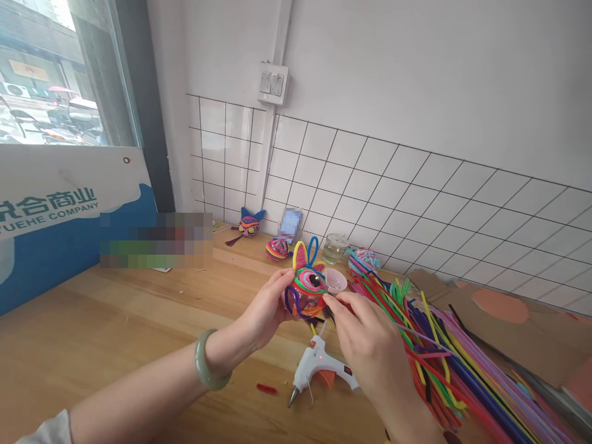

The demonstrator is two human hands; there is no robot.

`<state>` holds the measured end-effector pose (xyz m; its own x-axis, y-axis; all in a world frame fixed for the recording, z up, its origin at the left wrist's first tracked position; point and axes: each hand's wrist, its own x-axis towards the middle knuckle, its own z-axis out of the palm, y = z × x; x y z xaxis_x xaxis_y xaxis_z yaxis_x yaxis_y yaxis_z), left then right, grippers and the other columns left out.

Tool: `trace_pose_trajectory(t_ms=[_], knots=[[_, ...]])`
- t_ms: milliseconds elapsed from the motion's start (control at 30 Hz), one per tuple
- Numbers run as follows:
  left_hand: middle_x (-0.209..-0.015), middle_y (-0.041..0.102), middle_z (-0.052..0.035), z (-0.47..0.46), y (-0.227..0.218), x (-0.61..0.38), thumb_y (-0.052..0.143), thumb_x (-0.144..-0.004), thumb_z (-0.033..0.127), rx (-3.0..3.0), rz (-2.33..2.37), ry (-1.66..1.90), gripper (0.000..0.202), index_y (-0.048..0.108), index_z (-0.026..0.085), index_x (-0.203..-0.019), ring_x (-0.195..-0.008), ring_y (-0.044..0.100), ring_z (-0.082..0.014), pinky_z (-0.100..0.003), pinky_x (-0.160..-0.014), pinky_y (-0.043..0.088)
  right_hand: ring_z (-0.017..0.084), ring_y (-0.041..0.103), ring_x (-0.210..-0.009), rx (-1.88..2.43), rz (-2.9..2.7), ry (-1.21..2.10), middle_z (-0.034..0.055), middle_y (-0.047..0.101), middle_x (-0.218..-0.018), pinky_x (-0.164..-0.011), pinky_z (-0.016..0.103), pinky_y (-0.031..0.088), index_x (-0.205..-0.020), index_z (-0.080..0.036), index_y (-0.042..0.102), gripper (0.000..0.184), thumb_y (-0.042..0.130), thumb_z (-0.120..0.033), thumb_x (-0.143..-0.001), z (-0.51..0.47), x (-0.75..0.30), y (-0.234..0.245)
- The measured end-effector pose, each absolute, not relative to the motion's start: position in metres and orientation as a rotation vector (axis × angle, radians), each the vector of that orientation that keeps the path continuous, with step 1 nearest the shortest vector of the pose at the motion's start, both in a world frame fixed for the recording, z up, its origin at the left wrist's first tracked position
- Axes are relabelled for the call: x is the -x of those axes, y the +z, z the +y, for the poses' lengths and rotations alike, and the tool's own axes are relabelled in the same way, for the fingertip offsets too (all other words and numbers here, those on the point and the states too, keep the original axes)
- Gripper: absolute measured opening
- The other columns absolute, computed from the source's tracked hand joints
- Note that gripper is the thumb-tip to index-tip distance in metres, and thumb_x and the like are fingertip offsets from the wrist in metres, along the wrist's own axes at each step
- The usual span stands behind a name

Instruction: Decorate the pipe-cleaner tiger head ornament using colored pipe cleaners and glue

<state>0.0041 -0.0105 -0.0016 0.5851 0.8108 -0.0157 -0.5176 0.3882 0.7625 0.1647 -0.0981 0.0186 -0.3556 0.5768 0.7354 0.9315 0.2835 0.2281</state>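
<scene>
My left hand (272, 302) is closed around a colourful pipe-cleaner ornament (303, 296). It has a round clear body, a large ringed eye, yellow-edged pink ears and a blue loop on top. My right hand (365, 327) pinches at the ornament's right side; whatever lies between its fingertips is too small to make out. Below the two hands a white hot glue gun (314, 364) stands on the table, its metal nozzle pointing down and a small red light glowing on its body.
Bundles of coloured pipe cleaners (444, 345) spread over the table's right side beside cardboard (490, 327). Behind my hands are a glass jar (335, 248), a pink cup (336, 281), a phone (290, 225) and a finished-looking ornament (250, 223). A red piece (267, 388) lies left of the glue gun.
</scene>
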Motion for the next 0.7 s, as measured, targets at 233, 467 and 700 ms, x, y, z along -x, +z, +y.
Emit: trace_pose_trajectory(t_ms=[233,467,700], knots=[[-0.107,0.068,-0.0091,-0.0098,-0.0002,-0.0048,0.058,-0.086,0.045,-0.865,0.511,0.905,0.033,0.059,0.02,-0.107,-0.091,0.066,-0.0237,-0.033,-0.068,0.055,0.02,0.065,-0.075,1.401,-2.016,-0.791,0.0086,0.066,-0.083,-0.066,0.031,0.05,-0.105,-0.012,0.068,0.028,0.046,-0.004,-0.091,-0.0975,-0.1615,0.0166],[-0.102,0.068,-0.008,-0.0101,-0.0016,-0.0054,0.061,-0.083,0.044,-0.85,0.514,0.916,0.031,0.058,0.02,-0.103,-0.086,0.067,-0.0224,-0.033,-0.066,0.055,0.018,0.063,-0.072,1.407,-2.013,-0.794,0.0072,0.065,-0.08,-0.065,0.03,0.049,-0.105,-0.014,0.068,0.028,0.044,-0.006,-0.092,-0.0984,-0.1601,0.0174],[-0.103,0.068,-0.0087,-0.0097,-0.0041,-0.0051,0.06,-0.084,0.046,-0.871,0.517,0.923,0.032,0.057,0.02,-0.104,-0.087,0.066,-0.0223,-0.032,-0.066,0.054,0.019,0.062,-0.069,1.424,-2.0,-0.812,0.0071,0.065,-0.079,-0.062,0.031,0.047,-0.103,-0.012,0.068,0.026,0.046,-0.007,-0.092,-0.1001,-0.159,0.0169]])
